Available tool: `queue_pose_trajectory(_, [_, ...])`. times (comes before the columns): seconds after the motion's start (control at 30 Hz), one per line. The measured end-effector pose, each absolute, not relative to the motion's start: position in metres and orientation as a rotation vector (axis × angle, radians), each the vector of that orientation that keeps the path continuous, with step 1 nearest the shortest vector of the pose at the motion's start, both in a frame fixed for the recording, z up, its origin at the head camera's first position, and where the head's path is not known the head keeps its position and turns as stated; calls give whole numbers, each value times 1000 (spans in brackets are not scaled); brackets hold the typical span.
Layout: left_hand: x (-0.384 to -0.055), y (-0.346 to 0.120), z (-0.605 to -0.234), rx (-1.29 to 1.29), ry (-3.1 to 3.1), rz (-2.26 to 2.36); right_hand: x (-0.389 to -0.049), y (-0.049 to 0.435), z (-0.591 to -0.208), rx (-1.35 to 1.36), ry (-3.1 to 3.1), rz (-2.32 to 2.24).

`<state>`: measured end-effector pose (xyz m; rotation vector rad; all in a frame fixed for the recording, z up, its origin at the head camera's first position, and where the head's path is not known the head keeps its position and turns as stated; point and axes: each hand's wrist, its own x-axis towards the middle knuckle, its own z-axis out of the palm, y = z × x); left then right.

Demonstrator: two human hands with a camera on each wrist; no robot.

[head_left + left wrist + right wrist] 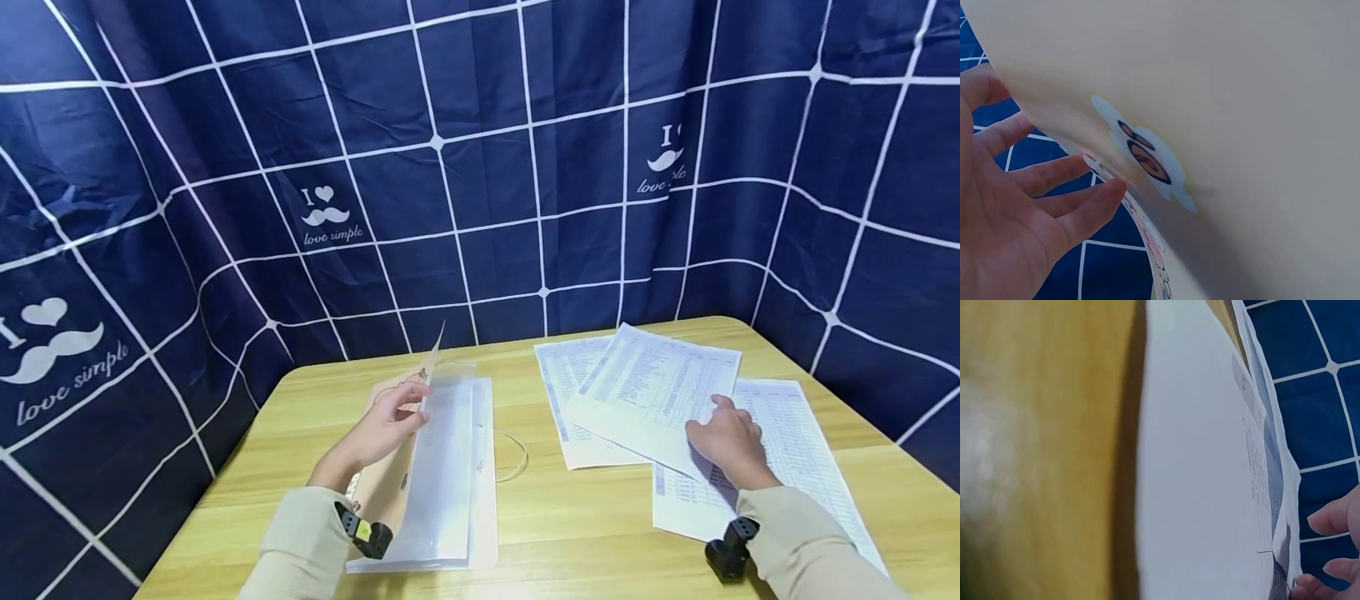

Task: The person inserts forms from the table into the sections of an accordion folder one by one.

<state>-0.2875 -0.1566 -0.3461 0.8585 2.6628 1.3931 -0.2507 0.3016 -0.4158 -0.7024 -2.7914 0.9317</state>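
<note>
My left hand (pixel 390 425) is at the raised cover (pixel 1272 112) of a folder, its fingertips touching the cover's edge. The cover has a cartoon print and leans upright to the left. Clear sleeves (pixel 446 467) with white sheets lie inside the folder. On the right, my right hand (pixel 731 437) is over the lower right part of a printed sheet (pixel 652 392). In the right wrist view its fingertips (pixel 1329 515) stand apart, one beside the paper's edge. That sheet overlaps two other printed sheets, one behind it (pixel 558 383) and one under my hand (pixel 795 442).
A thin elastic loop (pixel 517 454) reaches out from the folder's right side onto the wooden table (pixel 570 533). Dark blue curtains (pixel 480 192) with white grid lines surround the table's back and sides. Small black cameras sit at both wrists.
</note>
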Motion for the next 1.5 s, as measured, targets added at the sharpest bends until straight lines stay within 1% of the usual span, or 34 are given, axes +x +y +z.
queue_pose_trajectory(0.23, [-288,-156,-346,875,2653,1386,-250,307,-417,-784,-2793,931])
queue_pose_trajectory(0.73, [-289,-156,-345,884,2666,1384,-252,312,-419,-810,-2778,968])
queue_pose_trajectory(0.97, [-289,-158,-347,863,2676,1368,-256,310,-421,-756,-2792,916])
queue_pose_trajectory(1.33, [-289,-156,-343,861,2683,1361,-253,307,-419,-599,-2826,825])
queue_pose_trajectory(1.5, [-289,-156,-342,850,2683,1348,-253,308,-420,-596,-2822,822])
